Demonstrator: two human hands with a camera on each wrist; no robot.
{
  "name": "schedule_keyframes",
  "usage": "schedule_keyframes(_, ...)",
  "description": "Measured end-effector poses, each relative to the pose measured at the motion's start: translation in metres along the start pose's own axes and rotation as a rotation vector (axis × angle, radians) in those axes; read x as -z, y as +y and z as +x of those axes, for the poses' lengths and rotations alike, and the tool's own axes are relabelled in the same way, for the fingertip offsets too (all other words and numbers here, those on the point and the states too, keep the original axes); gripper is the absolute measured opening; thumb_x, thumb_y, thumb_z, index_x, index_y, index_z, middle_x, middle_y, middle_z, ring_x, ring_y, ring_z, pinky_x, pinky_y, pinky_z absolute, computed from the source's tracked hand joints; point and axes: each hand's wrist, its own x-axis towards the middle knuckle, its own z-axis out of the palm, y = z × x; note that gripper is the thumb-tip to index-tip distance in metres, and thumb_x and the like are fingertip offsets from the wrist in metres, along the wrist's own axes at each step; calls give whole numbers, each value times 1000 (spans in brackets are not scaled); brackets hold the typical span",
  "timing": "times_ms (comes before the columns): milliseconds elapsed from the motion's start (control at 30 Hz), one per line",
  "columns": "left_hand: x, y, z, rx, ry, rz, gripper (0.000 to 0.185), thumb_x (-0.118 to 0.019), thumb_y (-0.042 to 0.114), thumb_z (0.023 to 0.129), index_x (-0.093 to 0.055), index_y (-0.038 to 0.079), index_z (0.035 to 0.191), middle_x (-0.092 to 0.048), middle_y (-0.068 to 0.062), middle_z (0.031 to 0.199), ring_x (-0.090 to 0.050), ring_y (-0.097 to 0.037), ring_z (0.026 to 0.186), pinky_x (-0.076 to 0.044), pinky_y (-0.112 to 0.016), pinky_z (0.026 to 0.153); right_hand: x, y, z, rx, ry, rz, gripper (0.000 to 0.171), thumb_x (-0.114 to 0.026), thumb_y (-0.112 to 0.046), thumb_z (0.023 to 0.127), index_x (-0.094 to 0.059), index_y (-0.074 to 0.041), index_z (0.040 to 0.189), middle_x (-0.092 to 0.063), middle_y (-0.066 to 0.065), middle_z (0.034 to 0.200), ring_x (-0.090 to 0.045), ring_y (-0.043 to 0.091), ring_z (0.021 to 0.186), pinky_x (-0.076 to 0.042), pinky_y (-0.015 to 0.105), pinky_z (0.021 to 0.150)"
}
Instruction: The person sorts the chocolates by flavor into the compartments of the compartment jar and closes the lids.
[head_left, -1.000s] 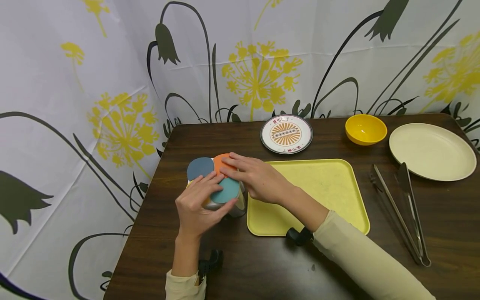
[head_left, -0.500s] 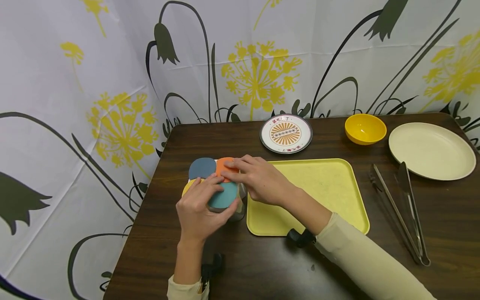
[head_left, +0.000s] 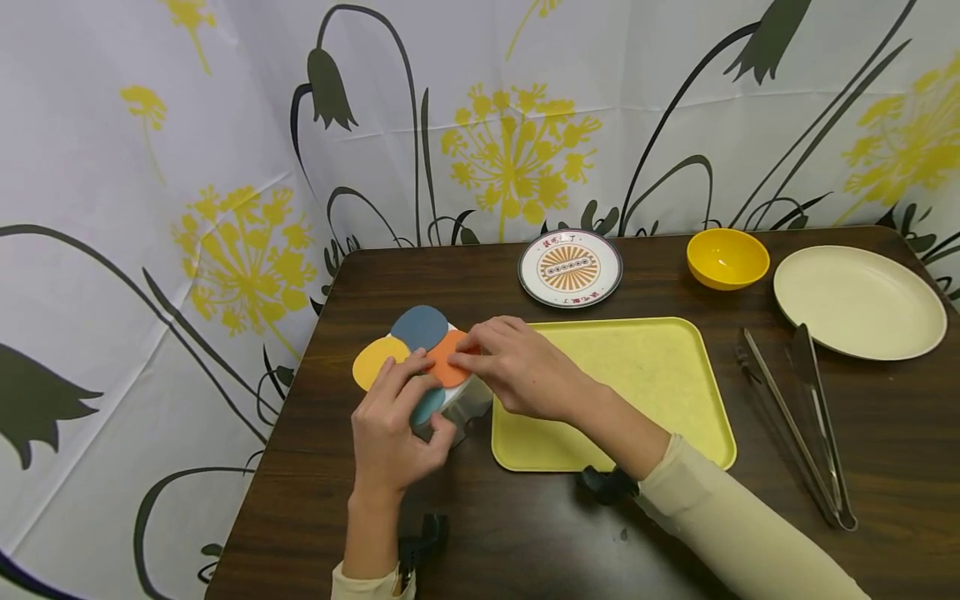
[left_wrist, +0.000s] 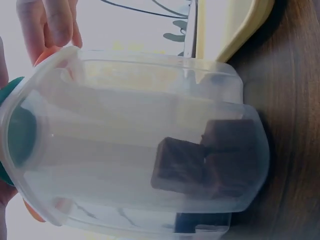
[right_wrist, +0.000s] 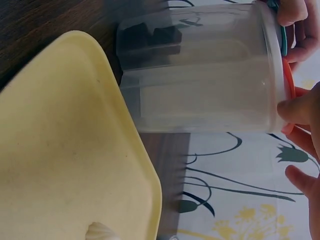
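Note:
A translucent storage container [head_left: 471, 400] with a white top stands on the table left of the tray. Its lids are yellow [head_left: 372, 358], blue [head_left: 420, 327], orange [head_left: 442, 367] and teal [head_left: 427, 406]. My left hand [head_left: 393, 433] grips the front part of its top, fingers and thumb around the teal lid, which is partly hidden. At the orange lid, my right hand [head_left: 525, 371] pinches the edge, the thumb on the white rim in the right wrist view. Several dark brown blocks [left_wrist: 180, 165] lie at the container's bottom.
A yellow tray [head_left: 622, 400] lies right of the container. Behind it are a small patterned plate [head_left: 570, 268] and a yellow bowl [head_left: 727, 259]. Farther right sit a cream oval plate [head_left: 862, 300] and metal tongs [head_left: 836, 467]. A patterned curtain hangs behind the table.
The container has turned clockwise as seen from above: the blue lid is now at the back, orange at the right and teal at the front. Both hands stay at its top.

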Motion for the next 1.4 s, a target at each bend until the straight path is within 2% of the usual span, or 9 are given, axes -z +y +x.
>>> schedule_keyframes(67, 1, 0, 0, 12, -15, 3, 30, -52, 22, 68, -69, 6, 86, -68, -10, 109, -62, -28, 111, -42, -56, 98, -1, -1, 0, 13, 5, 18, 30, -62, -9, 89, -69, -13, 118, -58, 2, 112, -53, 20, 106, -36, 35, 103)
schedule_keyframes(133, 3, -1, 1, 22, -37, 10, 31, -53, 22, 68, -69, 6, 88, -67, -10, 111, -61, -28, 114, -42, -56, 99, -1, -1, 0, 22, 8, 35, 28, -63, -10, 89, -70, -13, 115, -58, 2, 108, -53, 18, 98, -38, 33, 98)
schedule_keyframes(300, 7, -1, 4, 40, -98, 15, 34, -56, 21, 66, -70, 6, 94, -66, -8, 116, -59, -27, 116, -40, -55, 101, 0, -5, 0, 37, 14, 54, 24, -67, -13, 87, -72, -16, 111, -55, -1, 92, -46, 15, 78, -41, 27, 77)
schedule_keyframes(433, 8, -3, 5, 11, -128, 14, 34, -59, 29, 70, -69, 7, 95, -65, -8, 119, -59, -27, 116, -40, -56, 100, -1, -11, -2, 33, 31, 90, 27, -71, -17, 86, -71, -15, 113, -56, -1, 93, -48, 13, 78, -41, 24, 71)
schedule_keyframes(600, 9, -6, 6, -19, -123, -4, 41, -65, 42, 75, -70, 7, 95, -65, -9, 121, -60, -28, 115, -41, -56, 99, -3, -17, -5, 29, 61, 170, 33, -74, -20, 83, -70, -12, 115, -59, 0, 102, -51, 12, 86, -45, 21, 74)
schedule_keyframes(767, 9, -11, 4, -32, -119, -26, 48, -66, 46, 76, -72, 6, 102, -66, -7, 121, -59, -27, 117, -41, -55, 100, -3, -17, -7, 58, 89, 187, 33, -75, -20, 83, -70, -10, 114, -60, 2, 109, -53, 14, 93, -46, 22, 79)
schedule_keyframes(1000, 7, -16, 3, -69, -89, -41, 51, -66, 46, 78, -71, 8, 112, -67, -7, 119, -60, -27, 116, -43, -54, 99, -6, -15, -8, 73, 52, 116, 44, -74, -23, 84, -64, -9, 125, -57, 10, 132, -52, 23, 124, -38, 35, 106)
schedule_keyframes(1233, 5, -19, 3, -108, -53, -61, 51, -67, 44, 79, -71, 8, 115, -68, -8, 115, -62, -28, 112, -44, -54, 97, -3, -14, -10, 42, -39, 18, 49, -68, -26, 88, -57, -16, 135, -52, 7, 140, -47, 21, 131, -36, 43, 108)
schedule_keyframes(1400, 3, -21, 2, -125, -42, -65, 50, -66, 45, 80, -71, 8, 114, -68, -8, 115, -63, -28, 111, -44, -54, 97, -1, -14, -8, 71, -49, -45, 44, -65, -26, 91, -58, -19, 134, -53, 6, 137, -49, 20, 128, -38, 43, 106)
